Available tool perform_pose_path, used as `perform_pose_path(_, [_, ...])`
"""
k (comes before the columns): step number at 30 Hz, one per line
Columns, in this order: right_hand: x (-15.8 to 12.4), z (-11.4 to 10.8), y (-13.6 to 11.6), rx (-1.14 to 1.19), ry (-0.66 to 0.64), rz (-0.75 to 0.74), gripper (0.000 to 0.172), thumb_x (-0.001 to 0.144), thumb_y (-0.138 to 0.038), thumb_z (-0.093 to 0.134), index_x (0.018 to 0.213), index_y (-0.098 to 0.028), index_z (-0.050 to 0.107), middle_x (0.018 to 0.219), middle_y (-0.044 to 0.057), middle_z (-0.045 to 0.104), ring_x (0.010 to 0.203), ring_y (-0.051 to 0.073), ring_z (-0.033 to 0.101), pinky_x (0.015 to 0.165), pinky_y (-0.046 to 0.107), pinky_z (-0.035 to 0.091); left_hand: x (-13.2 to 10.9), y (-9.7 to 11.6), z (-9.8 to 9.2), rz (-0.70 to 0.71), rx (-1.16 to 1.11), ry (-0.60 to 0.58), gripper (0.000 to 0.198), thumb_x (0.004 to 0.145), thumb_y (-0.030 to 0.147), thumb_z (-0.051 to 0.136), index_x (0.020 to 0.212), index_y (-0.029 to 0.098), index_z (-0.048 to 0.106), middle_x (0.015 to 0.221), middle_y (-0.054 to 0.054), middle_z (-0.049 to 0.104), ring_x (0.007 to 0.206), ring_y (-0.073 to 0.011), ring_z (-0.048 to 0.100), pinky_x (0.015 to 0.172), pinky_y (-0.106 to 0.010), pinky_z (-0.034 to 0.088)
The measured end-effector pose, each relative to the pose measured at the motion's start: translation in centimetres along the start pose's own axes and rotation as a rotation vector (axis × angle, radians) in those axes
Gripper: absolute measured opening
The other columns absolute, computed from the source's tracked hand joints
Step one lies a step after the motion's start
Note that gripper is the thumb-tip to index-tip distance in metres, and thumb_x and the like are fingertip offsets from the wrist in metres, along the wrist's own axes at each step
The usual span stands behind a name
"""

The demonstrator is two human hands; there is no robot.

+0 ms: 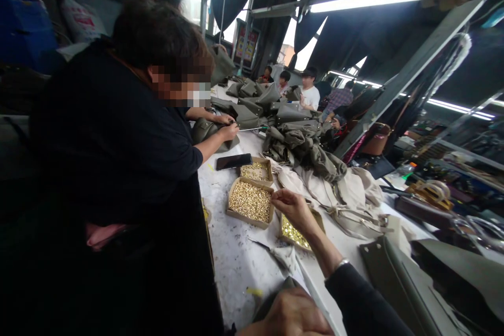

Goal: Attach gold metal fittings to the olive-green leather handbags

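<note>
My right hand (293,208) reaches over the table with fingertips pinched at the right rim of a cardboard box of small gold metal studs (249,201). Whatever is between those fingertips is too small to make out. Partly under my right forearm stands another box of shinier gold pieces (296,232). Low in the view, my left hand (293,315) is curled over an olive-grey leather piece (289,284), its fingers partly cut off by the frame edge. Behind the stud box is a smaller box of gold bits (256,170).
A co-worker (134,115) at left handles an olive piece; a black phone (233,161) lies nearby. Olive bags (299,142) and beige fabric pieces (346,189) are heaped along the table (232,257). Olive panels (397,278) lie at right. Several people work farther back.
</note>
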State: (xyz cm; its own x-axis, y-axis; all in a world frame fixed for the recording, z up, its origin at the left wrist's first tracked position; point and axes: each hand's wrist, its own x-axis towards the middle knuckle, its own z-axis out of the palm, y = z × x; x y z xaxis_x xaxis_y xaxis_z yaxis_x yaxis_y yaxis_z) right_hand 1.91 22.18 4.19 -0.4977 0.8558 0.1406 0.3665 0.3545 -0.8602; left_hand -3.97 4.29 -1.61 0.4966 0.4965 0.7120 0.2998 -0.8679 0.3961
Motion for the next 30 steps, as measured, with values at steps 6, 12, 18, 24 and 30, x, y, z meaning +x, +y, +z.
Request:
perform_pose_path(6, [-9.5, -5.8, -3.4, 0.206, 0.169, 0.092, 0.039, 0.082, -0.055, 0.073, 0.093, -0.018, 0.075, 0.086, 0.004, 0.072, 0.077, 0.017, 0.063, 0.072, 0.029, 0.050, 0.4, 0.1, 0.7, 0.077, -0.198, 0.236, 0.016, 0.095, 0.025, 0.055, 0.110, 0.024, 0.060, 0.085, -0.007, 0.072, 0.074, -0.0207, 0.067, 0.070, -0.036, 0.053])
perform_pose_path(12, [-22.3, -8.9, -4.4, 0.331, 0.284, 0.141, 0.026, 0.084, -0.045, 0.078, 0.097, -0.022, 0.079, 0.088, 0.003, 0.070, 0.081, 0.018, 0.061, 0.075, 0.030, 0.051, 1.9, 1.6, 0.3, 0.161, -0.240, 0.149, 0.028, 0.090, 0.011, 0.057, 0.116, 0.020, 0.061, 0.102, -0.010, 0.072, 0.088, -0.0207, 0.066, 0.080, -0.038, 0.055])
perform_pose_path(18, [-31.0, -8.2, -4.9, 0.378, 0.385, 0.215, 0.021, 0.090, -0.039, 0.073, 0.086, -0.019, 0.075, 0.078, 0.001, 0.066, 0.072, 0.015, 0.060, 0.069, 0.028, 0.050, 4.1, 4.6, 1.5, 0.243, -0.304, 0.085, 0.027, 0.085, 0.005, 0.060, 0.108, 0.019, 0.061, 0.092, -0.007, 0.070, 0.089, -0.0192, 0.070, 0.081, -0.036, 0.058])
perform_pose_path(24, [-35.2, -7.9, -5.0, 0.334, 0.412, 0.165, 0.023, 0.096, -0.039, 0.067, 0.090, -0.021, 0.079, 0.087, 0.003, 0.070, 0.081, 0.018, 0.065, 0.077, 0.029, 0.052, 5.9, 6.3, 3.4, 0.411, -0.326, -0.016, 0.024, 0.086, 0.007, 0.058, 0.106, 0.019, 0.064, 0.086, -0.006, 0.069, 0.089, -0.0194, 0.071, 0.078, -0.036, 0.059])
perform_pose_path(30, [-37.1, -7.3, -3.7, 0.465, 0.466, 0.204, 0.018, 0.092, -0.037, 0.073, 0.092, -0.019, 0.078, 0.084, 0.001, 0.073, 0.079, 0.016, 0.066, 0.075, 0.026, 0.052, 6.4, 7.0, 4.7, 0.447, -0.377, -0.083, 0.023, 0.089, 0.007, 0.057, 0.107, 0.018, 0.065, 0.089, -0.007, 0.068, 0.090, -0.0188, 0.070, 0.079, -0.037, 0.059])
